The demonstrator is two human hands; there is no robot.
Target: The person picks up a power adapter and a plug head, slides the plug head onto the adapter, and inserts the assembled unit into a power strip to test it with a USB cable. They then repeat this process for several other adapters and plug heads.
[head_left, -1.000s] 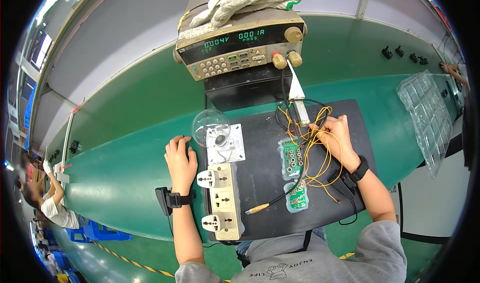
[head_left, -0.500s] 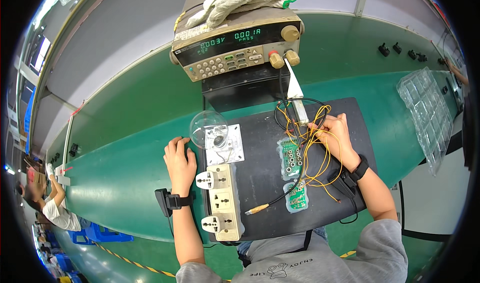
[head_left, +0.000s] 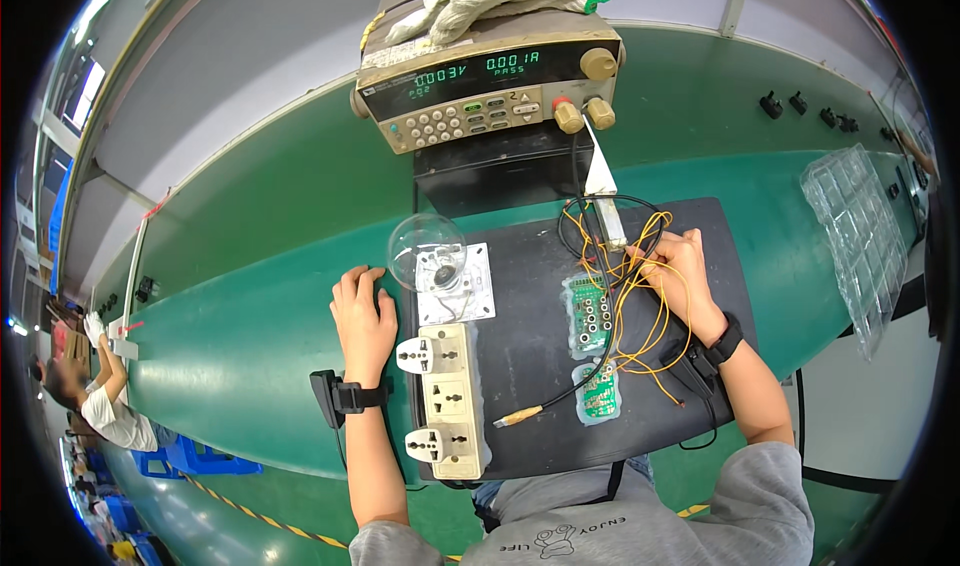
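My right hand [head_left: 680, 278] is closed in a pinch on thin yellow wires [head_left: 655, 221] beside the lower end of a white strip-shaped connector [head_left: 609, 224]. Loops of those wires spread over a dark mat [head_left: 530, 366]. Two green circuit boards [head_left: 592, 314] lie left of this hand, one below the other. My left hand [head_left: 362, 318] rests on the green table with its fingers loosely extended, holding nothing. Close to its right are a clear bulb on a white square base [head_left: 468, 296] and a cream power strip [head_left: 452, 402]. A black cable ends in a tan tip [head_left: 518, 417].
A bench power meter [head_left: 490, 91] with a lit display stands at the back, white knitted gloves [head_left: 500, 1] on top. Clear plastic trays [head_left: 856, 236] lie on the right, near several black adapters [head_left: 770, 104]. Another person [head_left: 110, 406] sits at far left.
The whole view has shifted slightly, so the meter appears farther right. My left hand stays on the table, and my right hand still pinches at the wires, its fingers barely moved.
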